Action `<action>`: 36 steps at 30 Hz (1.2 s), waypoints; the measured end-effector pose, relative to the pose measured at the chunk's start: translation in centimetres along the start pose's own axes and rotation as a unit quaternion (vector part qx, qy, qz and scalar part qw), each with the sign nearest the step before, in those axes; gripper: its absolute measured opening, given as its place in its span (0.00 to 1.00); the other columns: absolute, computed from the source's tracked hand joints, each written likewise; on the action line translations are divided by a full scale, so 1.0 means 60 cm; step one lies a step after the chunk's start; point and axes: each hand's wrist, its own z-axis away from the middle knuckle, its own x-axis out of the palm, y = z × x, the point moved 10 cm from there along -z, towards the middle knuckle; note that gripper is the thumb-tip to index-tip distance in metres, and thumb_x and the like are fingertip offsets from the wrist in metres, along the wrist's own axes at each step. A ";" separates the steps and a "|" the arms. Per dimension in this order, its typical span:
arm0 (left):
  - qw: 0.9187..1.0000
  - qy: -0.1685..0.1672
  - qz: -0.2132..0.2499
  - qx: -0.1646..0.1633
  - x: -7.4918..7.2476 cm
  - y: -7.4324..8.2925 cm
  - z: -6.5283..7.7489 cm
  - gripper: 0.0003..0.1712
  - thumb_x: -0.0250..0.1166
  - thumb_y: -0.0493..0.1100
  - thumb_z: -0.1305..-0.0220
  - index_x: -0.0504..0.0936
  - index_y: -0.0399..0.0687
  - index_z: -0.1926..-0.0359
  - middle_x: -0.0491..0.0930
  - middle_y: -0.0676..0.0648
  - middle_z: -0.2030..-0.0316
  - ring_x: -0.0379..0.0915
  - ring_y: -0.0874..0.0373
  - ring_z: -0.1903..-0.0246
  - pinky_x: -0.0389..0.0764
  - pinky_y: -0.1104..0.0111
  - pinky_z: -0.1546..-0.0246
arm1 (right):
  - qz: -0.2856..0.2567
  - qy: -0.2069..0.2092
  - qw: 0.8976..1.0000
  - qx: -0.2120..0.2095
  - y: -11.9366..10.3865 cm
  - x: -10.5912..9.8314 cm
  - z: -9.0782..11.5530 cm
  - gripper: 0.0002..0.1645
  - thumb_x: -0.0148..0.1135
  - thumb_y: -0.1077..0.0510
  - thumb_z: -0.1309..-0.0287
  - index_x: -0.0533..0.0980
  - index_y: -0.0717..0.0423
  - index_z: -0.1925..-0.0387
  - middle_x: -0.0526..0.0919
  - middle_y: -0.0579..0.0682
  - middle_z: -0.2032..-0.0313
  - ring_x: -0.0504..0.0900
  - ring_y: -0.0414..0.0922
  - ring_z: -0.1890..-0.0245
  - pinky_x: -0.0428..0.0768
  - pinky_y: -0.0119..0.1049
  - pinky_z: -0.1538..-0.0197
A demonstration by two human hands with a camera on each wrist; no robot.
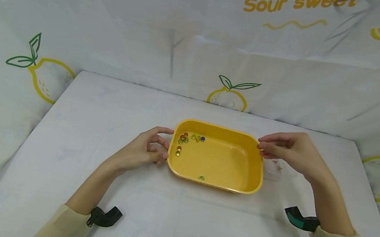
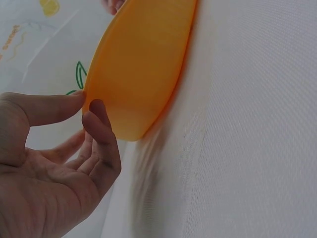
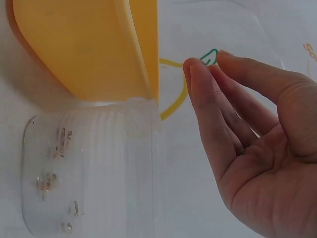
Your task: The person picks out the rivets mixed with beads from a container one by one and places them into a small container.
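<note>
A yellow plastic tub (image 1: 220,162) sits on the white table. Inside it, mostly toward the left end, lie several small shiny coloured balls (image 1: 179,149), plus a green one (image 1: 201,178) near the front wall. At the left end, my left hand (image 1: 145,144) touches the outside and rim with its fingertips; the fingers are loosely bent. My right hand (image 1: 294,152) hovers by the tub's back right corner. In the right wrist view its thumb and fingertips stand slightly apart, with nothing visible between them, beside the tub's yellow wall (image 3: 84,44).
A clear plastic box (image 3: 138,163) stands against the tub's right end, with small brownish bits (image 3: 47,183) showing near its base. Partly covered by my right hand in the head view, that box (image 1: 272,171) is hard to make out. A lemon-printed white cloth (image 1: 135,20) hangs behind the table.
</note>
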 end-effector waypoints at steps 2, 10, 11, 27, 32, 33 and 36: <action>1.000 0.001 0.000 -0.001 0.000 0.000 0.000 0.40 0.71 0.35 0.28 0.66 0.51 0.20 0.80 0.37 0.43 0.83 0.45 0.59 0.85 0.69 0.59 | 0.002 -0.003 1.000 -0.008 -0.007 0.006 -0.003 0.22 0.71 0.50 0.27 0.85 0.63 0.42 0.94 0.54 0.52 0.95 0.42 0.58 0.92 0.36 0.51; 1.000 0.000 0.001 0.001 0.001 0.000 0.000 0.40 0.71 0.34 0.28 0.66 0.51 0.20 0.80 0.37 0.43 0.83 0.45 0.58 0.85 0.68 0.59 | 0.003 -0.009 1.000 -0.023 -0.036 0.025 -0.019 0.20 0.72 0.52 0.28 0.85 0.60 0.43 0.95 0.52 0.55 0.95 0.47 0.55 0.92 0.36 0.49; 1.000 0.000 0.001 0.002 0.001 0.000 0.000 0.40 0.71 0.34 0.28 0.66 0.51 0.20 0.80 0.37 0.43 0.83 0.45 0.58 0.85 0.68 0.59 | 0.004 -0.010 1.000 -0.024 -0.040 0.027 -0.022 0.20 0.72 0.51 0.28 0.85 0.60 0.43 0.95 0.51 0.55 0.95 0.47 0.55 0.91 0.36 0.49; 1.000 0.000 0.001 -0.001 0.001 -0.001 0.000 0.40 0.70 0.33 0.29 0.66 0.52 0.21 0.80 0.37 0.43 0.84 0.44 0.56 0.84 0.68 0.59 | 0.007 -0.045 0.998 -0.030 -0.078 0.068 -0.054 0.25 0.76 0.48 0.32 0.86 0.58 0.42 0.94 0.55 0.52 0.94 0.45 0.53 0.91 0.37 0.46; 1.000 0.001 0.006 -0.002 0.001 -0.002 0.000 0.40 0.70 0.33 0.29 0.66 0.52 0.21 0.80 0.37 0.43 0.83 0.45 0.55 0.84 0.68 0.60 | 0.009 -0.064 0.997 -0.038 -0.094 0.084 -0.066 0.23 0.76 0.51 0.32 0.86 0.61 0.43 0.93 0.58 0.51 0.95 0.51 0.52 0.91 0.44 0.45; 1.000 0.002 0.006 -0.002 0.001 -0.002 0.000 0.40 0.70 0.33 0.29 0.66 0.52 0.21 0.80 0.37 0.43 0.83 0.45 0.55 0.84 0.68 0.60 | 0.007 -0.068 0.997 -0.040 -0.097 0.088 -0.069 0.22 0.76 0.52 0.32 0.86 0.61 0.43 0.93 0.59 0.51 0.95 0.53 0.52 0.91 0.45 0.46; 1.000 0.001 0.006 -0.002 0.001 -0.003 0.000 0.40 0.70 0.33 0.29 0.66 0.52 0.21 0.80 0.37 0.43 0.83 0.46 0.55 0.84 0.68 0.60 | 0.002 -0.082 0.996 -0.047 -0.104 0.100 -0.076 0.21 0.76 0.55 0.32 0.86 0.62 0.43 0.93 0.59 0.52 0.95 0.56 0.52 0.91 0.47 0.45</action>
